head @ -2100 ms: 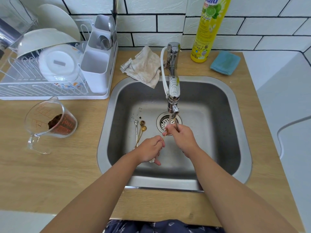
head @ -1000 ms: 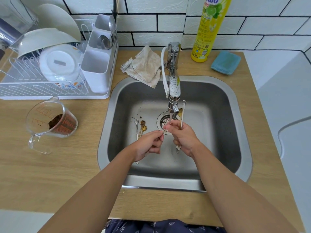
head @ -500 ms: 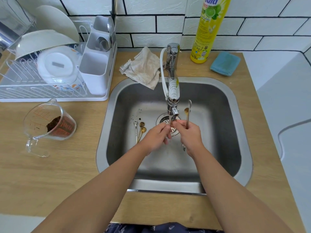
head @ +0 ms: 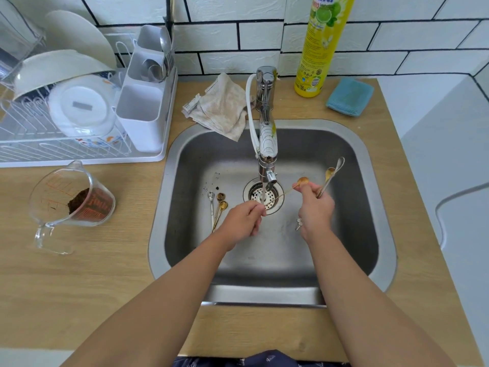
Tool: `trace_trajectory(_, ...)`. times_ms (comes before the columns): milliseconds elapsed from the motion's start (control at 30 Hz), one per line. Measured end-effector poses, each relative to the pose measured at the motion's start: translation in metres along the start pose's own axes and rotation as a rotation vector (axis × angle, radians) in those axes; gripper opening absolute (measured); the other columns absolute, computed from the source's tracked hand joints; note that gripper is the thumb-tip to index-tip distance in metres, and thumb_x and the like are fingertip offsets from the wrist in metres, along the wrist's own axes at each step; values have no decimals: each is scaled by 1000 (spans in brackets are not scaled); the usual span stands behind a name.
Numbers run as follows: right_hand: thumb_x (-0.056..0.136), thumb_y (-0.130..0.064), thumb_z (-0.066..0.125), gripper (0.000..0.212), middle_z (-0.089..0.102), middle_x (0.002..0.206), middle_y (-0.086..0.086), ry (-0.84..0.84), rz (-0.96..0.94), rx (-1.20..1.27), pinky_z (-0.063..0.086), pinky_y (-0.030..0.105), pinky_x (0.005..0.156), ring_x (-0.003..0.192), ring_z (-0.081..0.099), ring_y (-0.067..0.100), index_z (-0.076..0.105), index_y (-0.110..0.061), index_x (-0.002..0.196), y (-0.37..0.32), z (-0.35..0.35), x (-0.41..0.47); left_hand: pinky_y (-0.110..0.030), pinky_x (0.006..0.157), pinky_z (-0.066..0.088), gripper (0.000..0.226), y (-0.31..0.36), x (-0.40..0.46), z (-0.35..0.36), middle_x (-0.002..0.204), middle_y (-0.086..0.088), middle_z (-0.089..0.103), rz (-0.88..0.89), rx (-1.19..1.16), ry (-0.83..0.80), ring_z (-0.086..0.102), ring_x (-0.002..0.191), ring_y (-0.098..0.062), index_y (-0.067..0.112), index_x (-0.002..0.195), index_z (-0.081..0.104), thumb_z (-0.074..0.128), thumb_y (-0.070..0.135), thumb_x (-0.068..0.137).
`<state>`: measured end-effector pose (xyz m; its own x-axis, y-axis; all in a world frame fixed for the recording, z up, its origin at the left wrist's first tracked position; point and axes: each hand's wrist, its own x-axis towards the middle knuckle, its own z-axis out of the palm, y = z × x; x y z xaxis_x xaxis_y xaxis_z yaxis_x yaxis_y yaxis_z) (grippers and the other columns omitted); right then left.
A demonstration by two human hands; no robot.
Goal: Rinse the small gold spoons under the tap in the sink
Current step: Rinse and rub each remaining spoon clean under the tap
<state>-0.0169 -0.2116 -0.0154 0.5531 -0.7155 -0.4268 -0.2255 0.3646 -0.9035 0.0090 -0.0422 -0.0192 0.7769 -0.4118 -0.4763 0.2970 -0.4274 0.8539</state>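
Water runs from the tap (head: 267, 144) into the steel sink (head: 185, 165). My left hand (head: 242, 219) pinches the handle end of a small gold spoon (head: 301, 181), whose thin handle crosses the stream above the drain (head: 264, 196). My right hand (head: 315, 207) pinches that spoon near its bowl and also grips two more spoons (head: 330, 174), bowls pointing up and away. Three small spoons (head: 218, 205), one silver and two gold, lie on the sink floor left of the drain.
A dish rack (head: 79, 107) with bowls and a cutlery holder stands back left. A glass measuring jug (head: 71, 200) with brown grounds sits on the wooden counter. A crumpled cloth (head: 222, 107), yellow detergent bottle (head: 322, 43) and blue sponge (head: 349, 96) lie behind the sink.
My hands have drawn apart: the right hand moved right with its spoons, and one gold spoon is now stretched between both hands under the stream.
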Motion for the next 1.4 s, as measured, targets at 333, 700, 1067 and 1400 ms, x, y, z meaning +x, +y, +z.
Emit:
trace_trajectory(333, 102, -24, 64, 17, 70, 88, -4, -122, 132, 217, 24, 20, 39, 41, 25, 4, 67, -19, 118, -10, -14, 4, -23, 44, 23, 46, 33, 13, 11, 52, 9, 29, -245, -293, -115, 25, 43, -11, 26, 64, 35, 40, 53, 101)
trace_trajectory(700, 93, -27, 77, 12, 73, 78, -6, -137, 145, 94, 23, 20, 36, 36, 27, 2, 71, -19, 87, -1, -12, 3, -20, 50, 45, 19, 22, 5, 4, 83, 4, 71, 60, 6, -123, 58, 53, -11, 15, 100, 66, 49, 23, 104)
trace_trajectory(1067, 80, -27, 88, 28, 50, 60, -7, -675, 321, -223, 22, 22, 40, 44, 26, 7, 75, -16, 102, 14, 1, -20, -20, 49, 40, 32, -7, -27, -32, 98, 1, 77, -135, 27, -184, 73, 75, -17, 15, 101, 62, 36, 33, 107)
trace_trajectory(1400, 82, -25, 86, 15, 66, 69, -4, -699, 278, -242, 23, 22, 42, 45, 29, 7, 80, -19, 94, 16, 3, -26, -22, 47, 39, 30, -6, -31, -23, 78, -2, 66, -113, -37, -197, 68, 62, -21, 11, 95, 57, 36, 27, 108)
